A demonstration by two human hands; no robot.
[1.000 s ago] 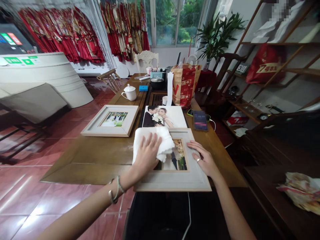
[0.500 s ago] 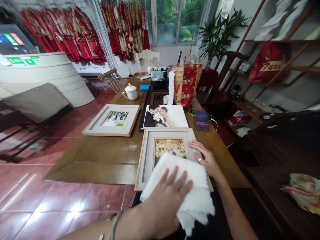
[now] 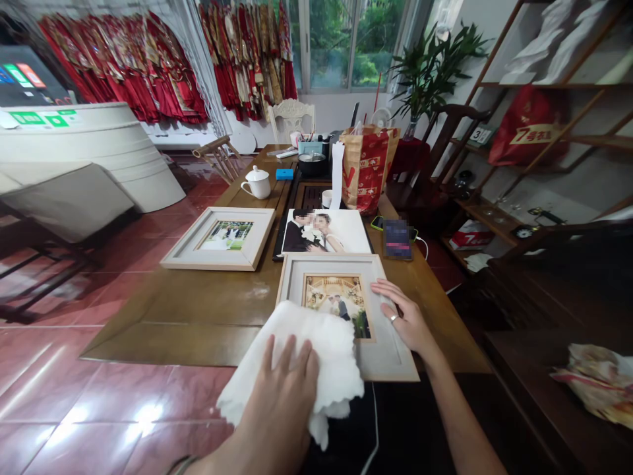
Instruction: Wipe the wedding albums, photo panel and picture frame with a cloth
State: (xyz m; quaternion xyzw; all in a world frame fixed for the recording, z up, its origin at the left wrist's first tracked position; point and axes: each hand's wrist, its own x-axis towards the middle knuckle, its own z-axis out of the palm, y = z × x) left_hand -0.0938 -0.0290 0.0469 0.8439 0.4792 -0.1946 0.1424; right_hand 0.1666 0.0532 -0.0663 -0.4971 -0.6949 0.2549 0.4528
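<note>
A white cloth (image 3: 301, 343) lies across the lower left of a light wooden picture frame (image 3: 395, 356). My left hand (image 3: 281, 389) presses on it from above, fingers slightly apart, and holds it; the thumb is hidden. Part of the cloth hangs past the frame's near edge. On the right border of the frame rests my right hand (image 3: 408, 323), a ring on one finger, its fingers stretched out over the surface. Inside the frame is a wedding photo (image 3: 341, 297), its lower left covered by the cloth. Beyond it lies a larger, unframed-looking couple's photo (image 3: 341, 231).
A second framed photo (image 3: 212, 260) lies to the left on the wooden table (image 3: 198, 310). A phone (image 3: 398, 239) with a cable is at the right. Farther back stand a lidded white mug (image 3: 257, 183), a blue box (image 3: 285, 174) and a red-and-brown paper bag (image 3: 366, 171).
My left hand has slid left with the cloth, uncovering more of the photo and the frame's lower right. My right hand has stayed on the frame's right side.
</note>
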